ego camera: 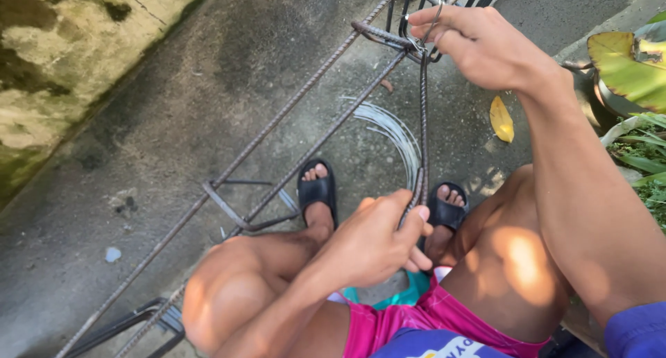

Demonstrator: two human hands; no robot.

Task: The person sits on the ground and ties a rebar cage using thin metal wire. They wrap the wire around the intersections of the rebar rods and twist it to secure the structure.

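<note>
Left hand (378,236) closing around a steel bar (423,122), right hand (479,42) pinching thin wire (431,25) above it at the bar's top, sandals (318,191) resting beneath the bar

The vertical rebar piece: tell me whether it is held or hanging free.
Held. The left hand fingers wrap the vertical rebar piece at its lower end, and the right hand pinches thin wire at its top joint.
</note>
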